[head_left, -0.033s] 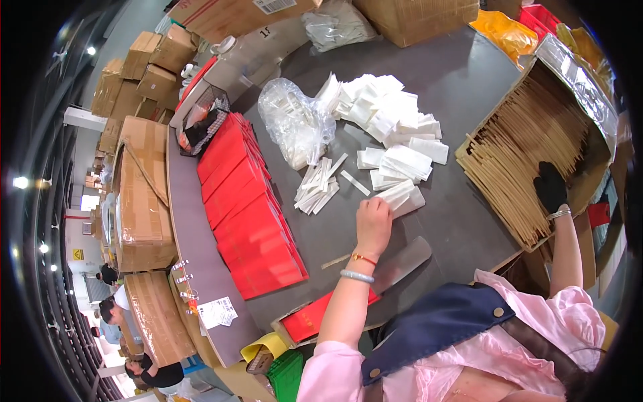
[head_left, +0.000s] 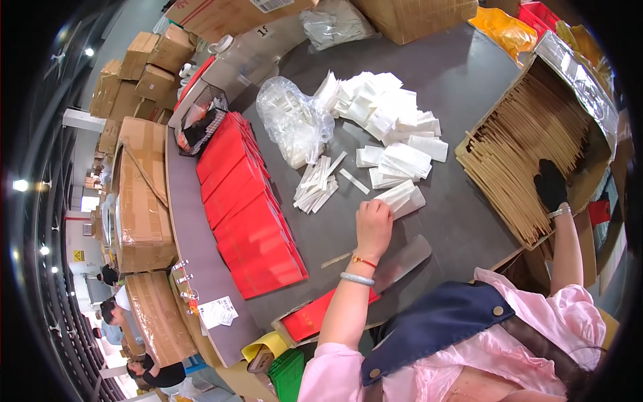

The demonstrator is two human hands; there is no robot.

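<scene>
The person's left hand [head_left: 374, 224] lay on the near end of a small stack of white packets [head_left: 400, 197] on the grey table [head_left: 462, 80]. The stack's long axis ran from that hand up and to the right, away from the body, so most of its length lay beyond the fingertips on the far-right side. The fingers [head_left: 370, 209] were curled down over the stack's near-left end, pressing or pinching it; from where I stood I could not tell whether they had truly closed round it or only rested on top.

The right hand [head_left: 550, 185], in a dark glove, was well apart from the stack, off to the right, set down among the brown paper sleeves [head_left: 529, 134] standing on edge in an open cardboard box [head_left: 581, 80]. Whether it gripped a sleeve was hidden by the glove and the angle. The left hand was plainly the nearer one to the packets.

Just left of the stack lay a loose fan of narrow white strips [head_left: 316, 184], and farther off a larger heap of white packets [head_left: 388, 110] beside a crumpled clear plastic bag [head_left: 293, 124]. A row of red folders [head_left: 248, 208] ran along the left side of the table.
</scene>
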